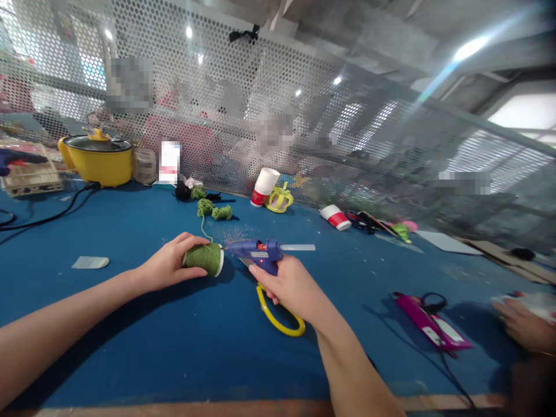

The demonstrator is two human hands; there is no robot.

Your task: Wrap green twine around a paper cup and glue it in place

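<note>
My left hand (167, 267) grips a paper cup wrapped in green yarn (203, 258), lying on its side on the blue table (130, 324). A yarn strand runs from it up to a loose green yarn bundle (214, 210). My right hand (292, 286) holds a blue hot glue gun (257, 252), its nozzle touching the cup's rim. A clear glue stick pokes out of the gun's back. Yellow-handled scissors (278, 315) lie under my right hand.
A yellow electric pot (98, 159) and a jar stand at the back left, a black cable trailing from the pot. Red-and-white paper cups (264, 186), a yellow crown-like piece (280, 200), a magenta glue gun (432, 324). Another person's hand (523, 324) at the right edge. Perforated metal screen behind.
</note>
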